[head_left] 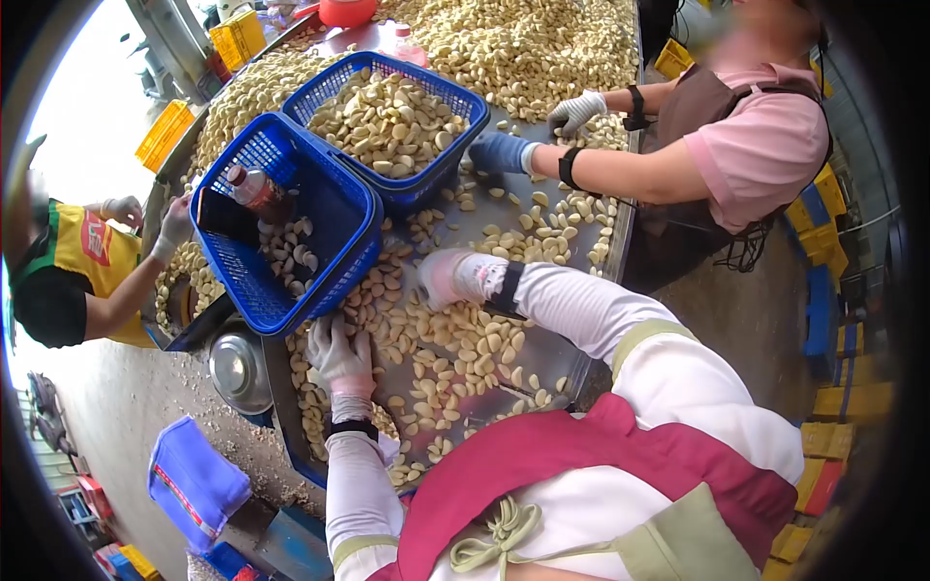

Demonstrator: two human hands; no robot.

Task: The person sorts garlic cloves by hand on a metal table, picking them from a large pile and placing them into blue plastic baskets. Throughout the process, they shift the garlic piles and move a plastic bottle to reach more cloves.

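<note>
My left hand (341, 360), in a pale glove, lies over large, flattish, cream-coloured oval pieces (387, 334) that look like garlic cloves. Its fingers are stretched out and apart, close under the near corner of a blue plastic basket (360, 254). My right hand (457, 278), gloved too, is over the same spread of pieces on the metal table (455, 412), right of that basket. Its fingertips are blurred and partly hidden. Inside the tilted basket are some pieces, a dark flat object (228, 225) and a bottle (260, 194) with dark liquid.
A second blue basket (465, 108), behind the first, holds many pieces. A large heap (542, 58) covers the far table. One person's gloved hands (502, 153) work at the right; another person's gloved hand (174, 229) is at the left. A metal lid (237, 368) sits beside the table's left edge.
</note>
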